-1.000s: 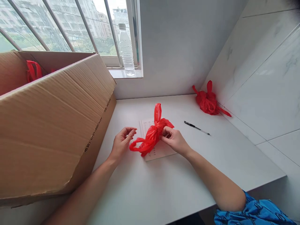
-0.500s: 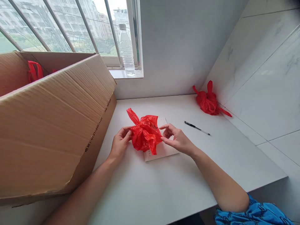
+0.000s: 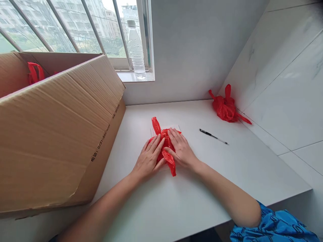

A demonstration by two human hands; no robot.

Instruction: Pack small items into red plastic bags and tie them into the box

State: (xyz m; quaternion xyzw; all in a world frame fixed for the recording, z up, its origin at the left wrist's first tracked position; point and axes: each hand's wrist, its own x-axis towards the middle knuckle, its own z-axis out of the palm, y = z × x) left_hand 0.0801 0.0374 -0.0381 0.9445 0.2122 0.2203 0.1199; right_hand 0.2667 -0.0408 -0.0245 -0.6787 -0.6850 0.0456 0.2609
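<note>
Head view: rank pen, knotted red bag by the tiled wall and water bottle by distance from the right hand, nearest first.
1. Pen, on the counter just right of the right hand.
2. Knotted red bag, far right corner.
3. Water bottle, on the windowsill, back left.

The plastic bag (image 3: 163, 134) under the left hand (image 3: 148, 158) and the right hand (image 3: 180, 149) is bright red. The second bag (image 3: 225, 107), well beyond the right hand, has the same red. The pen (image 3: 213, 136) near that hand is black. The cardboard box (image 3: 58, 134) beside the left hand is brown with black print. The table (image 3: 176, 201) is white, and the sleeve (image 3: 275, 227) is blue with a dark pattern.
</note>
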